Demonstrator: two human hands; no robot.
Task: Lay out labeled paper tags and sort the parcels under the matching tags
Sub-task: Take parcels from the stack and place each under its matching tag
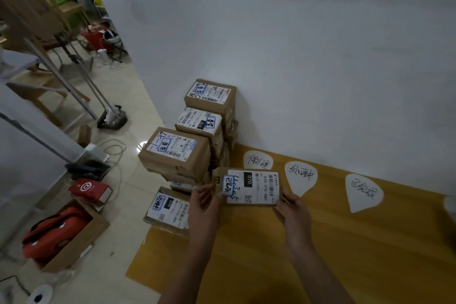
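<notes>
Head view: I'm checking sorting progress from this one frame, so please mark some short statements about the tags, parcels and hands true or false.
1. Both hands hold one parcel. True: left hand and right hand grip its two ends.
2. At least three paper tags lie on the table. True: left tag, middle tag, right tag.
3. Parcels already sit under every tag. False: none lies below them.
4. The unsorted parcels are stacked right of the tags. False: left of them.
5. The held parcel's label faces down. False: it faces up.
</notes>
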